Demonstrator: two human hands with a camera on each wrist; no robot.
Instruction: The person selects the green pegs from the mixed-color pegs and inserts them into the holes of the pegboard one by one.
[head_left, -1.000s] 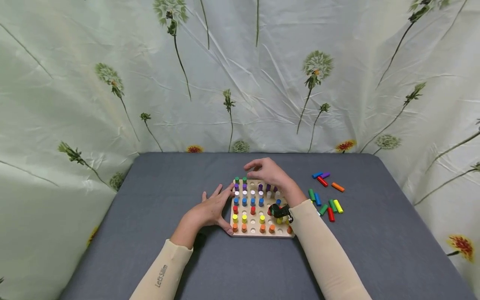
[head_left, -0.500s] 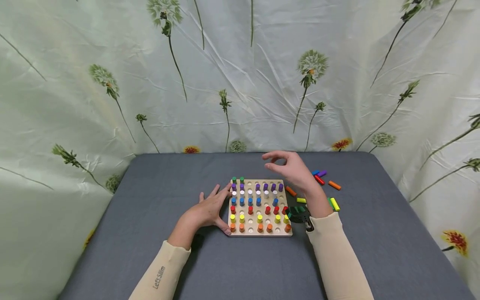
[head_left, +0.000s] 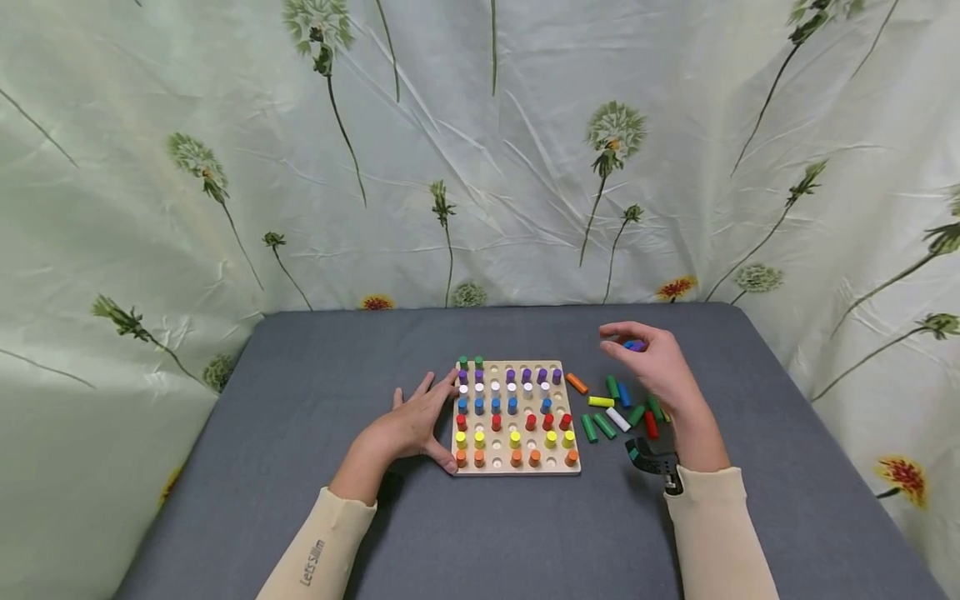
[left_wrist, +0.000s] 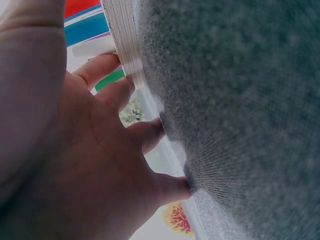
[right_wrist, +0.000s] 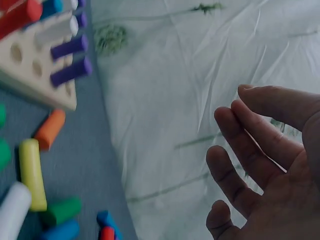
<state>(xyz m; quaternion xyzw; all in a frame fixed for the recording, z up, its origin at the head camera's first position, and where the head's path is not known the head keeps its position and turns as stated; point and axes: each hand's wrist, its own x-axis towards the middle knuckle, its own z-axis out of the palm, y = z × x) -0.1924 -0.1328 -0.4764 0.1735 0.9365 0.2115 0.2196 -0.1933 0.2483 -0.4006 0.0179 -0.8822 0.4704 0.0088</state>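
Note:
A wooden pegboard (head_left: 517, 472) lies flat, with upright coloured pegs in rows: green at the back, then purple, white, blue, red, yellow, and orange in front. My left hand (head_left: 408, 425) is spread along its left side, thumb at the near corner and fingertips at the far left edge. In the left wrist view, two fingers touch the board's edge (left_wrist: 122, 35) and two press on the cloth. Over the loose pegs at the right is my right hand (head_left: 663, 367), thumb and fingers apart and holding nothing. Blue and purple pegs (head_left: 635, 345) show between its thumb and fingers.
Loose pegs lie right of the board: an orange one (head_left: 577, 383), a yellow one (head_left: 601, 402), a white one (head_left: 618, 419), a red one (head_left: 651, 425) and several green ones (head_left: 589, 428). A grey cloth (head_left: 487, 533) covers the table; a flowered curtain (head_left: 525, 233) hangs behind.
My right hand has moved from over the board's back edge to the right, over the loose pegs. My left hand stays at the board's left side. The head view has shifted slightly.

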